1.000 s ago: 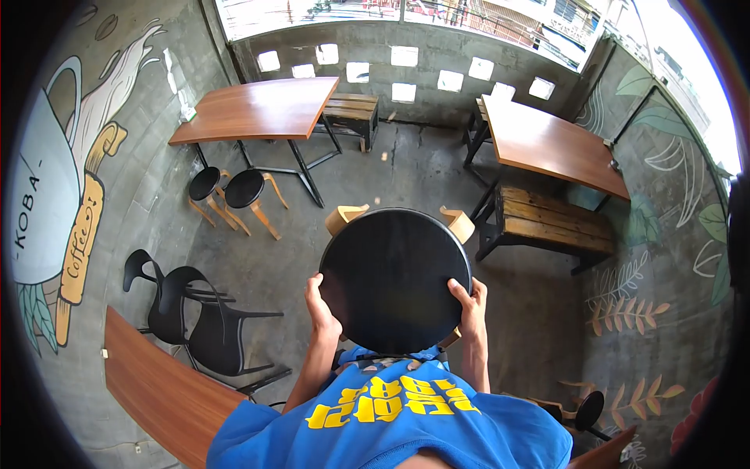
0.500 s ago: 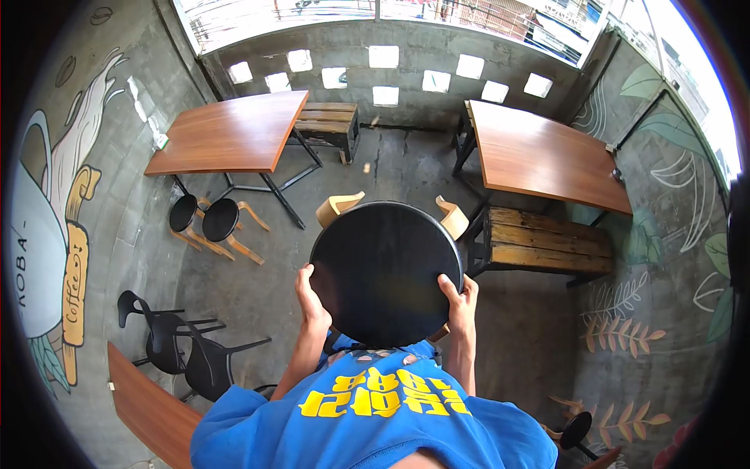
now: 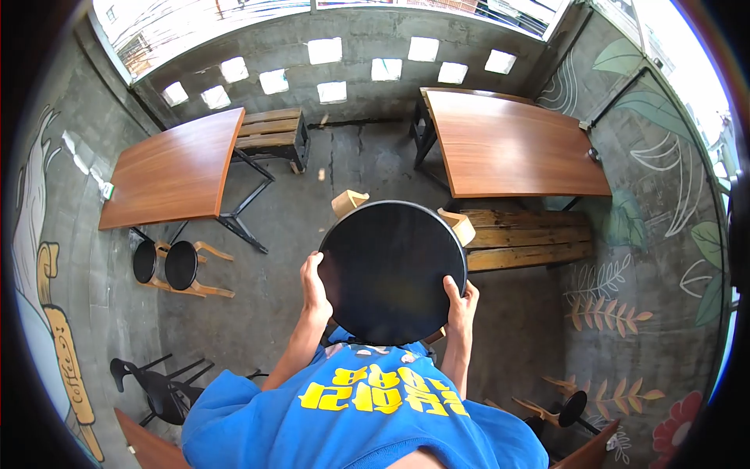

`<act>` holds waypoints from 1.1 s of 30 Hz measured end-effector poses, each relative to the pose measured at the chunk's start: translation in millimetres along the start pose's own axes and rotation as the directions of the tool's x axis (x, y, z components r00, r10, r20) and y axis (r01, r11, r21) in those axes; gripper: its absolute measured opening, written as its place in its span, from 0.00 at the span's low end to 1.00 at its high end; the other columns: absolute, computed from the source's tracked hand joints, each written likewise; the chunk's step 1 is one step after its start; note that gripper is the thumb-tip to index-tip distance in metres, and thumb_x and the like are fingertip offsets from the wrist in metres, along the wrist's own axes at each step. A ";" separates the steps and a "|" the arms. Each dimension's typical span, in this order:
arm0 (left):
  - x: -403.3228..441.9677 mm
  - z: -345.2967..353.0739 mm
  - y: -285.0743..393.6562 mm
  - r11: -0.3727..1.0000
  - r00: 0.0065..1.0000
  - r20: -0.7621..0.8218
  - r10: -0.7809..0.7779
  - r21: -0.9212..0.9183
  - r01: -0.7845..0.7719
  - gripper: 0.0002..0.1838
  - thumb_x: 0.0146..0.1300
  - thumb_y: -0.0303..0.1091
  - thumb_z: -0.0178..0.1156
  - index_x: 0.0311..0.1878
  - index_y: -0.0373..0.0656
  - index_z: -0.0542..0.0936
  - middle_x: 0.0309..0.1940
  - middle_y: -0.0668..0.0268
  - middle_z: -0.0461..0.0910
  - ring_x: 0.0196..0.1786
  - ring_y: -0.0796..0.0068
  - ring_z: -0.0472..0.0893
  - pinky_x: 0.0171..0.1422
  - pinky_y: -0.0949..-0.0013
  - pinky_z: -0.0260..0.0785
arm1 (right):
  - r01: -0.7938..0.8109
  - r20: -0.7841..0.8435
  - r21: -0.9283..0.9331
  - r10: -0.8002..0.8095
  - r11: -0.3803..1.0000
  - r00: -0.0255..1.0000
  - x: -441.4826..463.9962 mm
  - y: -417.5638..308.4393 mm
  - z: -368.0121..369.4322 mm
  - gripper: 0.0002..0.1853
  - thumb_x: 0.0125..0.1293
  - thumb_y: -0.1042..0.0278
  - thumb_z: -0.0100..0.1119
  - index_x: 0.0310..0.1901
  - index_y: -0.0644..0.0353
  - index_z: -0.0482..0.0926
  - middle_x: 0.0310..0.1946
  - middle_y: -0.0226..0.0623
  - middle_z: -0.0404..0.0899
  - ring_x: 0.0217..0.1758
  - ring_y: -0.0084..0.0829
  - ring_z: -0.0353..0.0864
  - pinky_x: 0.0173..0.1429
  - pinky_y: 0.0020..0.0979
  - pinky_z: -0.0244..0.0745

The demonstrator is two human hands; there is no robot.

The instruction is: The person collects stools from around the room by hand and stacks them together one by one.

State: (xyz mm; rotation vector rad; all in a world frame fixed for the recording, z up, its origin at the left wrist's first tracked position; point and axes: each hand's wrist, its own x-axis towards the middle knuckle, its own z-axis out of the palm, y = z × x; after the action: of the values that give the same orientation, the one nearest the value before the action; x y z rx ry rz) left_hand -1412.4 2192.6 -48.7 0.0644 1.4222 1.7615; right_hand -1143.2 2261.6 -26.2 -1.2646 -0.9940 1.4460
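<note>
A round stool (image 3: 391, 273) with a black seat and bent pale wooden legs is held up in front of my body, seat facing me. My left hand (image 3: 315, 291) grips the left edge of the seat, its thumb at the rim. On the opposite edge my right hand (image 3: 461, 305) is closed, with the thumb lying over the top of the seat. The fingers of both hands are partly hidden beneath the stool. Two leg bends stick out past the far rim; the rest of the legs are mostly covered by the seat.
Ahead left stands a wooden table (image 3: 176, 168), with a slatted bench (image 3: 269, 133) behind it and two stools (image 3: 181, 264) before it. Another table (image 3: 516, 144) and a wooden bench (image 3: 527, 236) are ahead right. Black chairs (image 3: 164, 395) stand lower left; another stool (image 3: 573, 408) is lower right.
My view has turned to the right, so the tables, benches and left-hand stools appear farther left. The stool stays in both my hands in front of me.
</note>
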 end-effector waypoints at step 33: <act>450.3 193.0 67.1 0.995 0.951 -0.307 0.041 -0.077 -0.067 0.25 0.68 0.51 0.52 0.55 0.40 0.75 0.54 0.63 0.74 0.58 0.70 0.71 0.65 0.66 0.61 | -0.109 0.271 -0.133 0.142 0.985 0.952 518.4 -53.3 252.5 0.21 0.63 0.53 0.71 0.42 0.66 0.82 0.33 0.34 0.82 0.34 0.25 0.80 0.39 0.29 0.79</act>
State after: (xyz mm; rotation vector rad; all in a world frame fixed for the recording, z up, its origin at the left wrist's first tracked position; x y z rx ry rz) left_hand -1637.8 2625.7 -126.6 -0.2264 1.5702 1.9384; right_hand -1399.2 2780.0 -58.0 -1.2476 -1.2193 1.7209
